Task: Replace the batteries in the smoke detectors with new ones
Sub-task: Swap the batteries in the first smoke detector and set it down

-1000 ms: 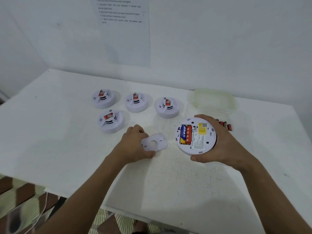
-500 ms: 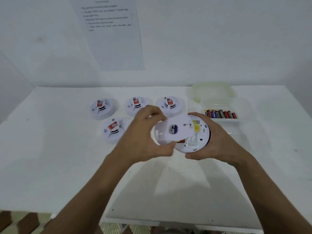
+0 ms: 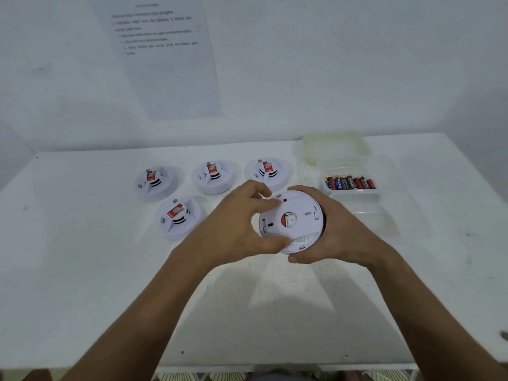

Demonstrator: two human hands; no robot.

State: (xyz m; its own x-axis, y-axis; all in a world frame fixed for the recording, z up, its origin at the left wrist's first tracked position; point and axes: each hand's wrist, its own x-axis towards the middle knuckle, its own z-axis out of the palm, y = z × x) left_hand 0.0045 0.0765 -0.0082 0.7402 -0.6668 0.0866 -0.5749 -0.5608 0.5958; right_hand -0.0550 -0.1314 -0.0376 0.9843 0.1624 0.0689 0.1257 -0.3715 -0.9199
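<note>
From the head camera, both hands hold one smoke detector (image 3: pixel 295 221) above the white table (image 3: pixel 82 270), its back facing up with the round cover plate (image 3: pixel 299 215) lying on it and a red patch showing through the plate's centre hole. The right hand (image 3: pixel 338 232) cups the detector from the right side, fingers curled round the far rim and thumb against the near edge. The left hand (image 3: pixel 236 229) grips the left side, fingers curled over the top of the cover plate and thumb pressed on its near edge by a small printed label. Four more smoke detectors sit face up on the table to the left: three in a back row (image 3: pixel 155 182) (image 3: pixel 213 177) (image 3: pixel 268 173) and one (image 3: pixel 177 217) nearer, just beside the left hand. Behind the right hand stands a clear plastic box (image 3: pixel 354 166) with a row of batteries (image 3: pixel 349 183) inside, and its lid (image 3: pixel 334 147) lies behind it. A printed sheet (image 3: pixel 165 56) hangs on the wall, its text too blurred to read
</note>
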